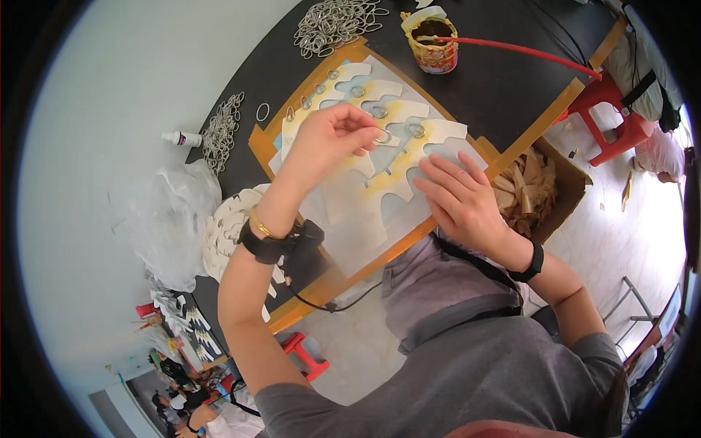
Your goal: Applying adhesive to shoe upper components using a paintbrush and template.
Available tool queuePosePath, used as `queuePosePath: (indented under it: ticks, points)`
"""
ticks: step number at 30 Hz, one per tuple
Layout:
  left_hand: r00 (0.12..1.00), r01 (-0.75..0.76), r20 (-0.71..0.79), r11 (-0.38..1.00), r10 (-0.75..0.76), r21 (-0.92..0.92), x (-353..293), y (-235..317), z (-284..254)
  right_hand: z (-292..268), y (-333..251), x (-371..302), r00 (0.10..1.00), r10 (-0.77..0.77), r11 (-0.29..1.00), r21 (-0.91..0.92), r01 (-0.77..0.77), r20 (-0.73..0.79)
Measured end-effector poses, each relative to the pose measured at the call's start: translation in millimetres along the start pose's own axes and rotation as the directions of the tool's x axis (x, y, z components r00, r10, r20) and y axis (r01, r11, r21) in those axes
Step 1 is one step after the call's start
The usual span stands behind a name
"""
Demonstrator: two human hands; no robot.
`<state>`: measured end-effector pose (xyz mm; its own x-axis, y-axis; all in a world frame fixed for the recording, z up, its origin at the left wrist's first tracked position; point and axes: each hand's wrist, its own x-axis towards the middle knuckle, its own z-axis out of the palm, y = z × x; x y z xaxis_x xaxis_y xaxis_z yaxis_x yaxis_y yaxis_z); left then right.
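My left hand (332, 142) is closed in a pinch over the middle of a board, its thumb and forefinger on a silver oval ring (385, 136) at a narrow white tab. Under it lie white cut-out pieces (447, 130) with curved notches, smeared with yellow glue. Other metal rings (380, 112) rest on these pieces, several along the far left side. My right hand (456, 191) lies flat, fingers spread, at the right end of the nearest piece. The palm of my left hand hides part of the pieces beneath.
Piles of metal rings (336, 25) (222, 135) lie on the black table (504, 80). A glue-smeared tin (436, 55) with a red stick (518, 50) stands at the back. White cut pieces (226, 230) are heaped at left; an open box (577, 186) of brown paper sits at right.
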<state>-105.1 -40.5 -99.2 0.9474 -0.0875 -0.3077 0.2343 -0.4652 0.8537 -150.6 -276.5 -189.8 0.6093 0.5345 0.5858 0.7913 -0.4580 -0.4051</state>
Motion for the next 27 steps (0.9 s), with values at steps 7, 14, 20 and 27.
queuePosePath:
  ticks: [7, 14, 20, 27]
  points:
    - [0.996, 0.019, 0.084, 0.995, -0.028, 0.102, 9, -18, 20, 2, 9, -4, 0.999, 0.0, 0.999, 0.04, -0.002, 0.052]
    - [0.994, 0.028, 0.1, 0.995, -0.037, 0.093, 13, -26, 28, 1, 7, -7, 0.999, -0.01, 1.0, 0.028, 0.009, 0.054]
    - [1.0, -0.006, -0.012, 0.965, 0.01, 0.263, 7, -16, 36, 1, 8, -8, 0.998, -0.011, 1.0, 0.018, 0.01, 0.06]
    - [0.866, -0.469, 0.134, 0.688, 0.482, 0.554, 7, -25, 34, 2, 8, -7, 0.998, -0.016, 1.0, 0.015, 0.015, 0.06]
